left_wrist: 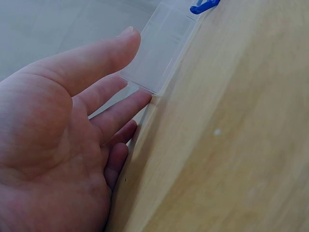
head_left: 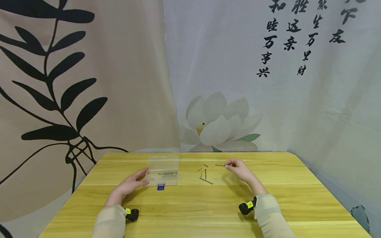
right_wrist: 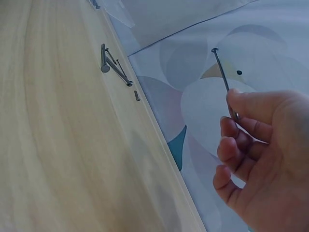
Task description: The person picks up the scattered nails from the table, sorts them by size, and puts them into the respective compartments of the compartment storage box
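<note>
My right hand (head_left: 240,170) pinches a long thin nail (right_wrist: 222,72) between thumb and fingers, its flat head pointing out and away from the hand. In the head view the nail lies nearly level, above the far right part of the table. At the left, my left hand (head_left: 134,181) rests with extended thumb and fingers against the left side of a clear plastic box (head_left: 151,181). The box's lid (head_left: 163,162) is swung back, and a blue latch (head_left: 160,187) hangs at its front. A long metal piece (head_left: 168,173) lies inside the box.
Several loose nails (head_left: 206,180) of different lengths lie on the wooden table (head_left: 190,211) between the box and my right hand. One small piece (head_left: 205,165) looks reddish. A printed cloth (head_left: 220,66) hangs behind the table's far edge.
</note>
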`<state>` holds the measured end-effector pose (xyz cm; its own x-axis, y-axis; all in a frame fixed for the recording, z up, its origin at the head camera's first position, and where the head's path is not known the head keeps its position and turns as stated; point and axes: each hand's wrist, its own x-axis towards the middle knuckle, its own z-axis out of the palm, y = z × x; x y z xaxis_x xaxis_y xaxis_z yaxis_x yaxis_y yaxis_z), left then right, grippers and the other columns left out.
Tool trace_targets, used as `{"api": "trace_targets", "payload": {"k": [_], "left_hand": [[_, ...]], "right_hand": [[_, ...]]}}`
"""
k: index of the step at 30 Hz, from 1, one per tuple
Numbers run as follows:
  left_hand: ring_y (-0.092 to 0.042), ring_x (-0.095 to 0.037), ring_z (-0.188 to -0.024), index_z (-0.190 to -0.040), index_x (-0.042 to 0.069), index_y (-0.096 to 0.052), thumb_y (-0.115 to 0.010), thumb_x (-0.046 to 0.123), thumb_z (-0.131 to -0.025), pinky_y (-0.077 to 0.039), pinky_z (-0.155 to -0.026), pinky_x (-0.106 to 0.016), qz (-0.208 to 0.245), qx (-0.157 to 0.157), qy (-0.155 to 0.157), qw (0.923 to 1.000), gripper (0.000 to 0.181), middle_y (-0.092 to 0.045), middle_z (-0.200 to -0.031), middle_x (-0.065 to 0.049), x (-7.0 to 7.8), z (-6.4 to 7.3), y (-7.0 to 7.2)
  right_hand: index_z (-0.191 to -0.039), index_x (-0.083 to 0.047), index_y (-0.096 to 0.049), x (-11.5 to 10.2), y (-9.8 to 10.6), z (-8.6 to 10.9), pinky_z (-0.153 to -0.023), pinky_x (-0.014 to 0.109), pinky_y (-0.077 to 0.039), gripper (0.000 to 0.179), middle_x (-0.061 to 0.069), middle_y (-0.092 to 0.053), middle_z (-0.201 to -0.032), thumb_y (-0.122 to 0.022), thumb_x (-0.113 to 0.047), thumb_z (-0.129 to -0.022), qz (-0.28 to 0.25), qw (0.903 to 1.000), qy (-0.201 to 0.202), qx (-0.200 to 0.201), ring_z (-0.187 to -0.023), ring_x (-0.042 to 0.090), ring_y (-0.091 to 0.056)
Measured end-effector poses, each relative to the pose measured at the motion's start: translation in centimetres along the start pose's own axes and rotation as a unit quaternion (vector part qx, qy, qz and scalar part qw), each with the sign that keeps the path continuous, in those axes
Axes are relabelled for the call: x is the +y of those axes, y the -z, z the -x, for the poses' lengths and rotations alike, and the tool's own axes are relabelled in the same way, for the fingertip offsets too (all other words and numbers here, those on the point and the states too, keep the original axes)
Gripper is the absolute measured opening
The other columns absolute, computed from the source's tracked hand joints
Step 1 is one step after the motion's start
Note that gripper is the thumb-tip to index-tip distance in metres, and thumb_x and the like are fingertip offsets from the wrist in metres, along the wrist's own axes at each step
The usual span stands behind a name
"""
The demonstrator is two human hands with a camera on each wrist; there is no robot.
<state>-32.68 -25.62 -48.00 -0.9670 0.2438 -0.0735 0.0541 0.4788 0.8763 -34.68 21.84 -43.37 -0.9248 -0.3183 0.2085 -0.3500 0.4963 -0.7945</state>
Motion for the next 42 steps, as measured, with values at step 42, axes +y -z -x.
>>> {"api": "trace_targets", "payload": {"k": [42], "left_hand": [[-0.018,-0.048,-0.140,-0.153,0.005,-0.027,-0.065,0.024,-0.094,-0.016,-0.107,-0.068,-0.005,0.006,-0.013,0.9999,0.072,-0.027,-0.153,-0.027,-0.4,0.1,-0.1]], "right_hand": [[-0.108,0.004,-0.062,-3.9,-5.2,-7.2,-0.070,0.033,-0.044,0.018,0.007,-0.059,-0.097,-0.054,-0.011,-0.099,-0.004,0.9959,0.064,-0.064,-0.080,0.019,-0.048]]}}
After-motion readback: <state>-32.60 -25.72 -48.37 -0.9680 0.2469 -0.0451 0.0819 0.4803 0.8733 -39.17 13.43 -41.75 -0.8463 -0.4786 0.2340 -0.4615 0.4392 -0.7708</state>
